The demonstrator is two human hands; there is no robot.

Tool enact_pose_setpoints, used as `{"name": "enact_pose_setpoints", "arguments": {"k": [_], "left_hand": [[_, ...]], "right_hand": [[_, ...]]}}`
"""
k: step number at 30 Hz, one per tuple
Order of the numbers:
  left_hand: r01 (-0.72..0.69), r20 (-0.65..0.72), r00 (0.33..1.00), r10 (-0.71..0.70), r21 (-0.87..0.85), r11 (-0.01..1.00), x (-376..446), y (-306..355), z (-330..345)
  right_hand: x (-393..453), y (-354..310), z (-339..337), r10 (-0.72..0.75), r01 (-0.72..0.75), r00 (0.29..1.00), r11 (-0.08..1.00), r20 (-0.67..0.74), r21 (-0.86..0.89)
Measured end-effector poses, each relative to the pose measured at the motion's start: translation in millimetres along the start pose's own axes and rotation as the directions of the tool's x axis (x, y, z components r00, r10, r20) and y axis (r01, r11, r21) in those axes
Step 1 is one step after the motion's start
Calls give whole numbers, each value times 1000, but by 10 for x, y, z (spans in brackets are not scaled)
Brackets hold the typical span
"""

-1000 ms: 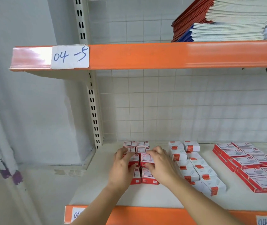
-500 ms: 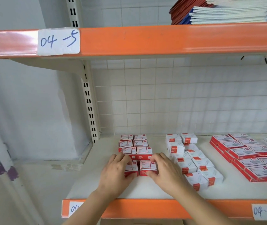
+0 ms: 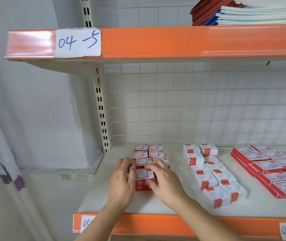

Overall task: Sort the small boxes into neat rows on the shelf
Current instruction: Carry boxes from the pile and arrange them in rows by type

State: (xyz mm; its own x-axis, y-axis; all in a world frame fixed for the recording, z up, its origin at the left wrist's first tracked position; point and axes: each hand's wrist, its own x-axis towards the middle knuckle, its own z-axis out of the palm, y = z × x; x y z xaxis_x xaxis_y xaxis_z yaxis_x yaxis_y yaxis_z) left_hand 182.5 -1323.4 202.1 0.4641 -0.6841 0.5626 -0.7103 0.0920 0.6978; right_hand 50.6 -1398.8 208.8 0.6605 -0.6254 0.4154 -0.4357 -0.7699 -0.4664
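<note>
Your left hand [image 3: 121, 181] and right hand [image 3: 165, 181] close from either side on a small red-and-white box [image 3: 145, 173] at the front of the left-most group of red boxes [image 3: 149, 153] on the shelf [image 3: 156, 204]; the fingers of both hands curl round it, holding it on top of another red box. Right of you lies a looser double row of white boxes [image 3: 208, 174], and further right, flat red boxes [image 3: 269, 167]. The shelf above carries a label reading "04-5" [image 3: 78, 42] and stacked notebooks [image 3: 246, 11].
</note>
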Motion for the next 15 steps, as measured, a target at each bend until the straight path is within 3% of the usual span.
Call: {"name": "enact_pose_setpoints", "arguments": {"k": [6,15], "left_hand": [[17,91,996,-23,72,997,-13,19,28],[42,86,995,-51,103,994,-6,-54,91]], "right_hand": [[-145,67,47,137,-141,984,990,-113,-30],[-141,31,81,194,-194,981,981,-23,-21]]}}
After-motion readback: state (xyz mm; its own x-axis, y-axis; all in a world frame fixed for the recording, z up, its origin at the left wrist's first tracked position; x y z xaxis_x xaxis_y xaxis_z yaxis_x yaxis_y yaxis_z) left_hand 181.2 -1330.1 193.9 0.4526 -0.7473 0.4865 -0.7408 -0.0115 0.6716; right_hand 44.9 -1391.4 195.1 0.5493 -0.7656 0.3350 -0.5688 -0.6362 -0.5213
